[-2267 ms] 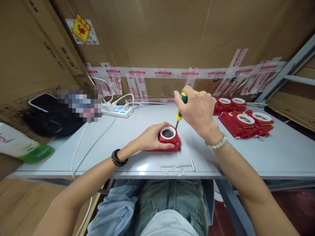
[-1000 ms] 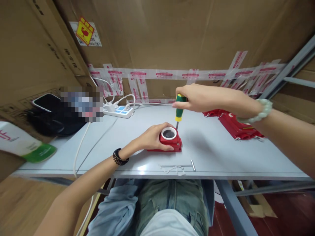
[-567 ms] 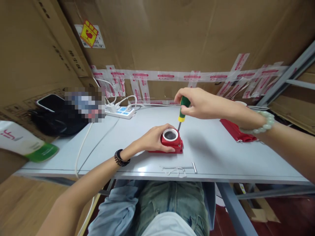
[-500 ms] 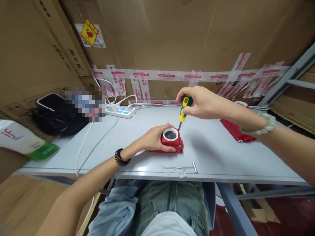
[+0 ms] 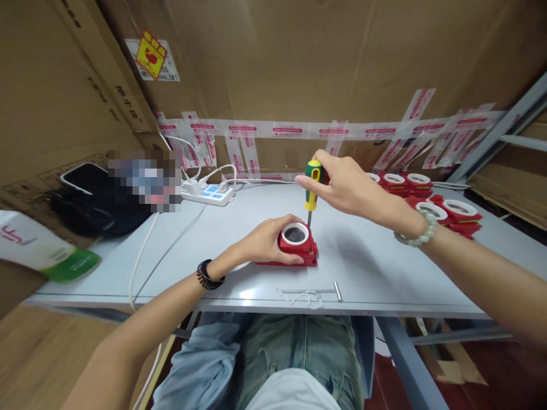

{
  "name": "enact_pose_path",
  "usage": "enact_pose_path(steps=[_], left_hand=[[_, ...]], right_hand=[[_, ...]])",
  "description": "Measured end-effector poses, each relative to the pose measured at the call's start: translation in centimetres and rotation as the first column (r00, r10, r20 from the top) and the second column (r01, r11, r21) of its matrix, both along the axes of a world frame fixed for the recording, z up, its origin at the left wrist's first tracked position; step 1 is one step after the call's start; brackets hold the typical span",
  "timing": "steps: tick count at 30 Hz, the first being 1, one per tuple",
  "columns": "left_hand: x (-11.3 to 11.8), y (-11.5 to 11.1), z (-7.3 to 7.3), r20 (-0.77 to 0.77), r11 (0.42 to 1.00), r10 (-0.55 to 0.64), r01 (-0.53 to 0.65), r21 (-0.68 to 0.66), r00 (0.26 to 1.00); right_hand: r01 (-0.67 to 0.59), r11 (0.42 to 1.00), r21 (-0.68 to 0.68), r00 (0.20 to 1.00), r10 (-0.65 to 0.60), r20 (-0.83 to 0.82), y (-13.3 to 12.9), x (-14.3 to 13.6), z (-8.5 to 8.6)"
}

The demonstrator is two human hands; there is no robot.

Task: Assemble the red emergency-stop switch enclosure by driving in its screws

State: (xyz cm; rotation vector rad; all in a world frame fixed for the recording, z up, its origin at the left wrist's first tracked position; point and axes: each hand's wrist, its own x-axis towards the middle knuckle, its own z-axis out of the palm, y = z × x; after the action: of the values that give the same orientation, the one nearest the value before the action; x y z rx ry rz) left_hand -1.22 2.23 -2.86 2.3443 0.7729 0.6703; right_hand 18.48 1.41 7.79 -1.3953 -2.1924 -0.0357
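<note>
On the table, my left hand (image 5: 272,242) is wrapped round a red box-shaped device (image 5: 308,256) with a white ring and a dark round window on top. My right hand (image 5: 342,179) grips the green and yellow handle of a screwdriver (image 5: 313,185), fingers and thumb around it. The screwdriver stands nearly upright, its shaft meeting the far right corner of the device; the very tip is hard to see. Closer to the table's front edge lies a thin metal T-shaped rod (image 5: 337,291) beside a white string (image 5: 308,296).
Several similar red devices with white rings (image 5: 459,210) stand at the right, partly behind my right arm. A white power strip (image 5: 213,195) with plugs sits at the back left, near a black bag (image 5: 102,210) and phone (image 5: 85,177). Cardboard (image 5: 277,62) walls the back.
My right hand has tilted the screwdriver from a lean to nearly upright and shifted slightly left. Its forearm swung lower, uncovering more red devices. The left hand keeps its hold.
</note>
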Motion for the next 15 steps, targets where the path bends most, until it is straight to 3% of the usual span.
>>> enact_pose_path(steps=[5,11,15], left_hand=[[-0.02,-0.08,0.13,-0.004,1.0,-0.006,0.006,-0.017,1.0],[-0.01,-0.06,0.04,-0.005,1.0,-0.009,0.009,-0.005,1.0],[-0.06,-0.05,0.04,-0.01,1.0,-0.017,0.017,0.003,1.0]], right_hand=[[-0.054,0.994,-0.099,0.999,0.054,0.0,-0.34,0.27,1.07],[0.036,0.997,0.063,0.994,-0.043,0.103,-0.43,0.66,0.58],[-0.009,0.997,-0.071,0.999,0.012,0.042,-0.8,0.63,0.67]])
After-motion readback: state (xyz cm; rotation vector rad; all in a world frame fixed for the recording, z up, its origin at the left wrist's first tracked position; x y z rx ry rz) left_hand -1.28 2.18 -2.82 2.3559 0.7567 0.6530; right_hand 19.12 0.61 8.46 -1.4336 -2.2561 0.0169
